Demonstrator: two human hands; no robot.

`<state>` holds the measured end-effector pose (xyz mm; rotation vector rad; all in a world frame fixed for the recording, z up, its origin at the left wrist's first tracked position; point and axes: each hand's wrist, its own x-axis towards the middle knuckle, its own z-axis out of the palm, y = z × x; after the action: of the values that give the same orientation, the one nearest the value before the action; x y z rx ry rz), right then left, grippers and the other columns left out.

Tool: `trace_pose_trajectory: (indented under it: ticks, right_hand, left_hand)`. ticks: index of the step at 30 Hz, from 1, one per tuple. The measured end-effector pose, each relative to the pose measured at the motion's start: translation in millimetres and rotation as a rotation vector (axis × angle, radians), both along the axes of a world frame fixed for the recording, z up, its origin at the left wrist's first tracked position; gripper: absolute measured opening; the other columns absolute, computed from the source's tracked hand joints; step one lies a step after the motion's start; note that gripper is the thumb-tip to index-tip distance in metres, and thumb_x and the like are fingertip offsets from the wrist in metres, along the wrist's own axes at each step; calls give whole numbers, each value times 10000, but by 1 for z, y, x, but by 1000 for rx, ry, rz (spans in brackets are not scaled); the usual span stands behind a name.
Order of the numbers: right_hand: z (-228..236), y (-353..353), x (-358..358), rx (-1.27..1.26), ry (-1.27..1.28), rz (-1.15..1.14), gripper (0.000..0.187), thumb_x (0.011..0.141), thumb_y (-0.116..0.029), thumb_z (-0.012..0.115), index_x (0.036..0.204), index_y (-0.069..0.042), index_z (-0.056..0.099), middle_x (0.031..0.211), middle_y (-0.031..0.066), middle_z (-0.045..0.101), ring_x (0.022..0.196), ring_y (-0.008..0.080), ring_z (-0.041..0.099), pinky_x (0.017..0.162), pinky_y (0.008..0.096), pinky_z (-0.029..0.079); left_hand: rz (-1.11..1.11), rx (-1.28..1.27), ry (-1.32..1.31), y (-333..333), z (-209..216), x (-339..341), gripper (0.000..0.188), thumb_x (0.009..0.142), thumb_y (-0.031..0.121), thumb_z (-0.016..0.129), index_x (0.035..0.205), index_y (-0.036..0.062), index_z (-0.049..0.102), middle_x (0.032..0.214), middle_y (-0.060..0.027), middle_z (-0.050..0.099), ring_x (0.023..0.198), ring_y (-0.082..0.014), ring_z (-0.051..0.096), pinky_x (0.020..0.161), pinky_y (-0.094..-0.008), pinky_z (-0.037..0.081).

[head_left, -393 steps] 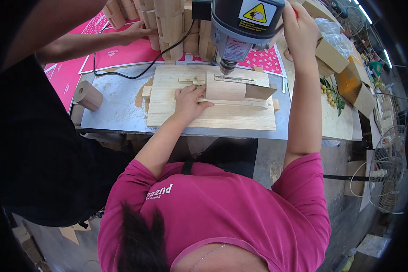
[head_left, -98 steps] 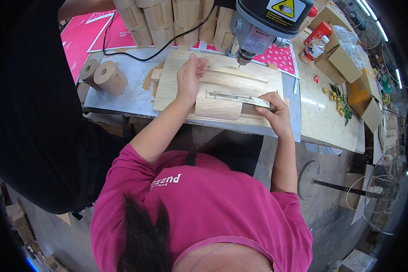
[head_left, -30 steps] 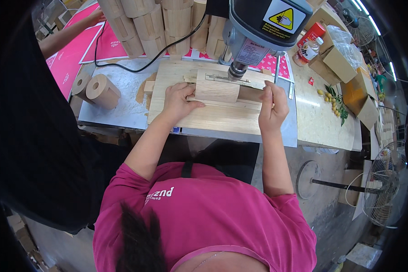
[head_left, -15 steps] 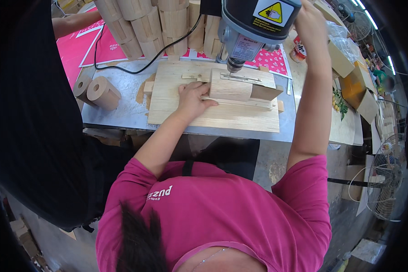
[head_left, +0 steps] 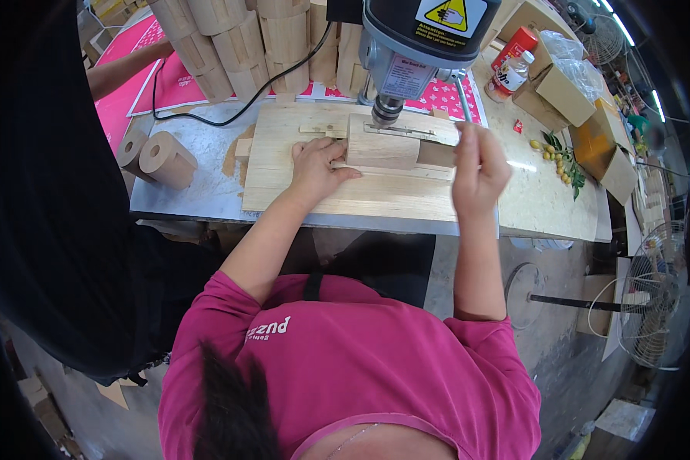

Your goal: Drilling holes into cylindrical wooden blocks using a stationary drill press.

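Note:
My left hand (head_left: pixel 317 170) grips the left end of a pale wooden block (head_left: pixel 382 149), its thumb along the front rail and its fingers behind. The block lies in a wooden jig on a flat board (head_left: pixel 280 188). Above it is a bench drill press (head_left: pixel 418 69). Its chuck (head_left: pixel 387 112) is down close to a slotted strip (head_left: pixel 406 131) on the block's top, and the bit's tip is hidden. To the right, my right hand (head_left: pixel 481 165) is closed around the end of the press's metal lever (head_left: pixel 463 100), which is pulled down toward me.
Wooden cylinders (head_left: pixel 238 46) are stacked at the back left. Two bored ones (head_left: pixel 169 159) stand beside the board. A black cable (head_left: pixel 241 115) crosses behind it. A bottle (head_left: pixel 508 77), fruit (head_left: pixel 563 165) and cartons (head_left: pixel 563 100) lie right. Another person's arm (head_left: pixel 130 69) reaches in left.
My right hand has come down and nearer with the lever, and the chuck has dropped toward the block. My left hand stays at the block. The view has shifted slightly.

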<state>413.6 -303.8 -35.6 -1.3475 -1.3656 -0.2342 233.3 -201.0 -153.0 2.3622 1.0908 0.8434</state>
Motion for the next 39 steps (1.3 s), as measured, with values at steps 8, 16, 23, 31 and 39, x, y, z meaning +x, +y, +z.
trace_pose_trajectory:
  ticks: [8, 16, 23, 31, 39]
  right_hand:
    - [-57, 24, 12, 225, -78, 109, 136, 774, 6, 564, 910, 16, 559, 678, 105, 521, 607, 209, 501, 534, 276, 394]
    - [84, 48, 20, 60, -114, -60, 198, 855, -175, 499, 797, 6, 554, 663, 95, 541, 584, 141, 507, 554, 243, 390]
    - [90, 111, 74, -14, -218, -114, 367, 873, -336, 423, 987, -12, 552, 795, 153, 588, 714, 273, 552, 687, 322, 433]
    - [-28, 22, 77, -794, -313, 206, 399, 760, -244, 663, 1050, 14, 570, 827, 100, 599, 788, 161, 564, 746, 274, 440]
    - [-40, -38, 85, -788, 384, 326, 296, 696, -137, 710, 929, 19, 613, 812, 33, 603, 744, 101, 536, 655, 235, 428]
  left_hand:
    - [7, -19, 10, 0, 2, 4, 499, 545, 354, 750, 968, 117, 636, 758, 12, 575, 815, -173, 520, 782, -335, 261]
    - [35, -90, 31, -1, 7, -3, 486, 542, 338, 762, 958, 119, 639, 749, 13, 574, 816, -173, 525, 792, -342, 263]
    - [-8, -150, -21, 2, 12, 6, 440, 553, 320, 758, 924, 111, 647, 766, -1, 571, 804, -175, 521, 833, -347, 254]
    - [-153, -236, -261, 10, -2, 1, 392, 537, 262, 787, 857, 85, 646, 718, -8, 504, 678, -145, 487, 781, -307, 314]
    - [-317, -252, -448, -12, 45, -83, 246, 604, 144, 757, 795, 35, 646, 640, 8, 486, 573, -87, 455, 533, -225, 382]
